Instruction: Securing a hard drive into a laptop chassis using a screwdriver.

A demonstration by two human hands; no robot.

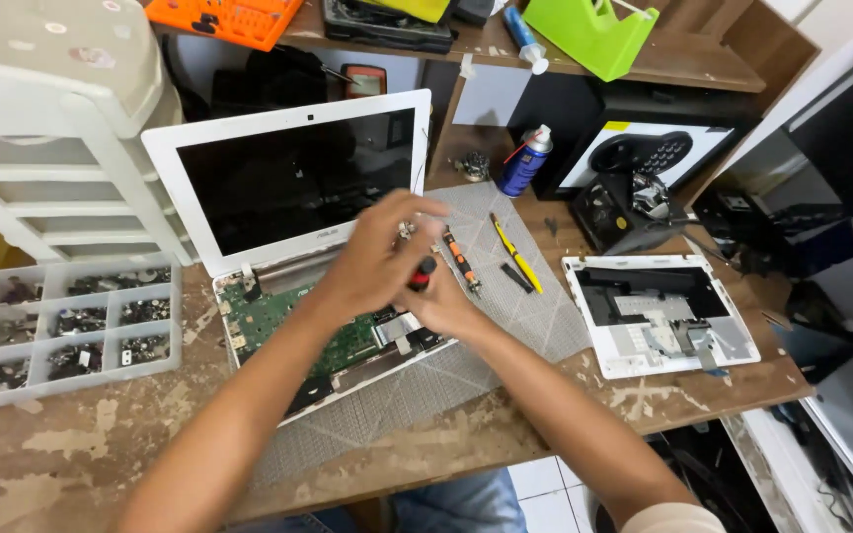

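Head view: my right hand [446,301] grips a screwdriver [423,273], left hand [377,257] pinching its top; a slip could gouge the laptop [278,316] board.

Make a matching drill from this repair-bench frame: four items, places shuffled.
Items:
1. tape dispenser
2. spray can
3. parts organizer tray
4. detached keyboard cover

Places:
A. far left on the bench, beside the opened laptop
B. up on the shelf, top right
C. right end of the bench, lying face down
D. standing at the back edge of the grey mat

Pairs: 1-B, 2-D, 3-A, 4-C.

Both hands meet over the laptop's bared circuit board; the right hand holds a red-and-black screwdriver, with the left hand close around it.
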